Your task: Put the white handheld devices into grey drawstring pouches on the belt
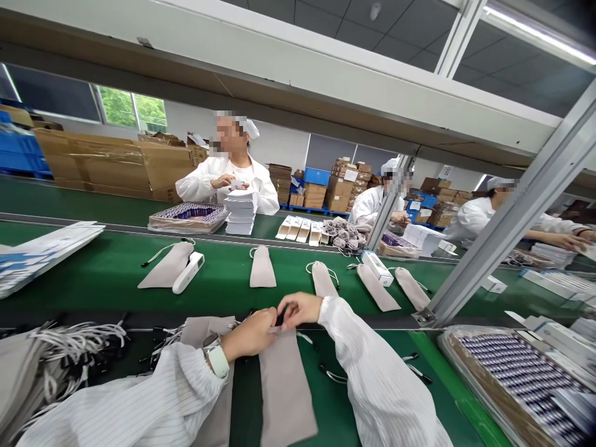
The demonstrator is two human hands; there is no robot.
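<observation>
Both my hands meet at the mouth of a grey drawstring pouch point(285, 388) that lies flat on the green bench in front of me. My left hand point(254, 334) is closed on the pouch's top edge, a watch on its wrist. My right hand point(298, 308) pinches the same edge from the right. A small dark object sits between my fingers; what it is I cannot make out. Another grey pouch point(207, 329) lies under my left wrist.
Several grey pouches point(262, 267) and a white device point(188, 272) ride the green conveyor point(116, 267) beyond. Corded pouches point(56, 366) pile at my left. A tray of purple batteries point(521, 379) sits right, beside a slanted metal post point(503, 230). Three white-coated workers face me.
</observation>
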